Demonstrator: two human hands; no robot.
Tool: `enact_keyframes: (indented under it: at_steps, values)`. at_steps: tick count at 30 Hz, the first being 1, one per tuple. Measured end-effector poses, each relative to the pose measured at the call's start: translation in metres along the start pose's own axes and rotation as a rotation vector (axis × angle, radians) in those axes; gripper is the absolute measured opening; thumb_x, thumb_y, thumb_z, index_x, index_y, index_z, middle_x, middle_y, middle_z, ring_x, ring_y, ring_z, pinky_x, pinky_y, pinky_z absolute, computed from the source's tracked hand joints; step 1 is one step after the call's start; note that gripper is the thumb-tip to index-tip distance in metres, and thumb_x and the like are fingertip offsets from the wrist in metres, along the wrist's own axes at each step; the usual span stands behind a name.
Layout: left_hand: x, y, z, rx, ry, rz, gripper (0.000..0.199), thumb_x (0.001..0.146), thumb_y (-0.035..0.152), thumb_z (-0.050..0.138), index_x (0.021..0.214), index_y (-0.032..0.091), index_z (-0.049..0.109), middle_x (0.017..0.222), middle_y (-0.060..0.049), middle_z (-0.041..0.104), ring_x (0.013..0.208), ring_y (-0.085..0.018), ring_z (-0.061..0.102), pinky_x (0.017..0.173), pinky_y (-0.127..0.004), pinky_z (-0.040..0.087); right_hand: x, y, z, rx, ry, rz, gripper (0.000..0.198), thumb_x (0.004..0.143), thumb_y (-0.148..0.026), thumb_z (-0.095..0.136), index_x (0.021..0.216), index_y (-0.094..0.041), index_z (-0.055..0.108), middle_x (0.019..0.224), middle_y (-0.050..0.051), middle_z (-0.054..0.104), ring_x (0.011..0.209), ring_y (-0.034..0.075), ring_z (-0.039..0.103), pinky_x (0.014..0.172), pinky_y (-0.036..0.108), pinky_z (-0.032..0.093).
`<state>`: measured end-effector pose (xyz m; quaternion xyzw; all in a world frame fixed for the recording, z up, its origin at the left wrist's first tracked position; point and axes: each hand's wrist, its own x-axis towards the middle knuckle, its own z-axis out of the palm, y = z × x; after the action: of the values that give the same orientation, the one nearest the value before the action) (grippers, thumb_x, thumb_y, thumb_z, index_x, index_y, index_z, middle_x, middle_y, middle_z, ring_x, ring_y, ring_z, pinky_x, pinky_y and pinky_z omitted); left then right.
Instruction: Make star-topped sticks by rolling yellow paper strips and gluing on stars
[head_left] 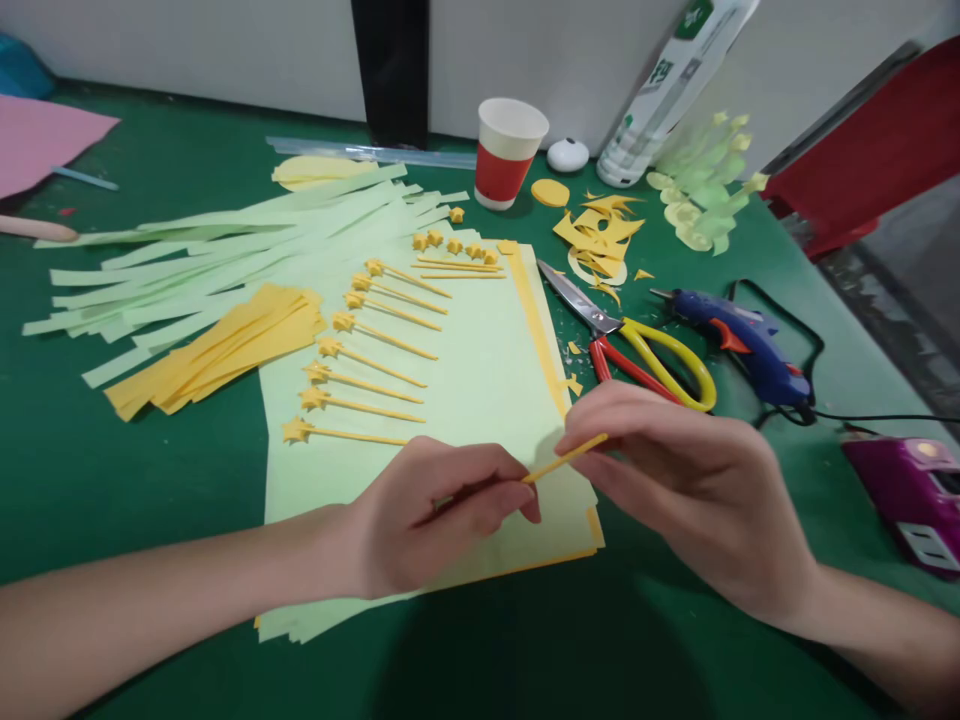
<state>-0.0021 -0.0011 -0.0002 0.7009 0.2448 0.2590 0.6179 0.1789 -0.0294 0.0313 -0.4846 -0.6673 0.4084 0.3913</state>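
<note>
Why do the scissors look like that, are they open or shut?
Shut. The scissors lie flat on the green table, blades together in one point, red and yellow handles side by side.

Green table (90, 470), white wall (225, 50)

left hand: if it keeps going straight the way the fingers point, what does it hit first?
The left hand points right, along the thin yellow paper stick it pinches. First contact would likely be the right hand, which holds the stick's other end. Depth is hard to judge.

Left hand (431, 520), right hand (675, 480) pinching yellow paper stick (564, 459), scissors (630, 340) nearby
</note>
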Motion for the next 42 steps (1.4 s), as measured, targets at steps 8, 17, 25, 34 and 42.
enact_keyframes:
  at_steps: [8, 17, 25, 34, 42]
  values:
    - [-0.001, 0.002, -0.001, 0.023, 0.009, -0.084, 0.025, 0.086, 0.025, 0.04, 0.076, 0.014, 0.06, 0.045, 0.007, 0.035, 0.037, -0.005, 0.027, 0.036, -0.018, 0.021, 0.0, -0.004, -0.015, -0.215, 0.027, -0.035, 0.004, 0.077, -0.028, 0.061, 0.077, -0.032, 0.062, 0.076, 0.001, 0.062, 0.072, 0.016, 0.056, 0.05, 0.028, 0.044]
    - [-0.001, 0.006, 0.0, 0.104, 0.06, -0.136, 0.027, 0.085, 0.024, 0.041, 0.075, 0.015, 0.065, 0.042, 0.007, 0.032, 0.036, -0.004, 0.025, 0.035, -0.018, 0.02, 0.003, -0.007, -0.019, -0.314, -0.028, -0.081, 0.006, 0.076, -0.02, 0.061, 0.077, -0.026, 0.06, 0.076, -0.001, 0.062, 0.067, 0.012, 0.056, 0.042, 0.022, 0.041]
    - [0.001, 0.004, 0.001, 0.145, 0.088, -0.073, 0.024, 0.082, 0.018, 0.045, 0.072, 0.013, 0.066, 0.04, 0.008, 0.032, 0.034, -0.003, 0.021, 0.032, -0.015, 0.018, 0.001, -0.01, -0.022, -0.351, -0.068, -0.081, 0.008, 0.074, -0.016, 0.06, 0.072, -0.022, 0.057, 0.07, -0.002, 0.059, 0.063, 0.011, 0.054, 0.042, 0.021, 0.041]
    - [0.0, 0.002, 0.001, 0.159, 0.107, -0.039, 0.02, 0.08, 0.013, 0.049, 0.069, 0.012, 0.065, 0.04, 0.009, 0.031, 0.033, -0.002, 0.02, 0.031, -0.014, 0.016, 0.005, -0.01, -0.022, -0.368, -0.097, -0.034, 0.009, 0.072, -0.014, 0.058, 0.066, -0.021, 0.055, 0.064, -0.002, 0.056, 0.056, 0.009, 0.05, 0.04, 0.021, 0.038]
    - [0.002, 0.002, 0.002, 0.203, 0.1, -0.076, 0.02, 0.079, 0.016, 0.051, 0.067, 0.013, 0.066, 0.04, 0.007, 0.035, 0.034, -0.003, 0.023, 0.032, -0.014, 0.019, 0.006, -0.008, -0.018, -0.433, -0.112, 0.007, 0.012, 0.07, -0.009, 0.052, 0.062, -0.019, 0.053, 0.06, -0.003, 0.054, 0.051, 0.006, 0.046, 0.039, 0.017, 0.038]
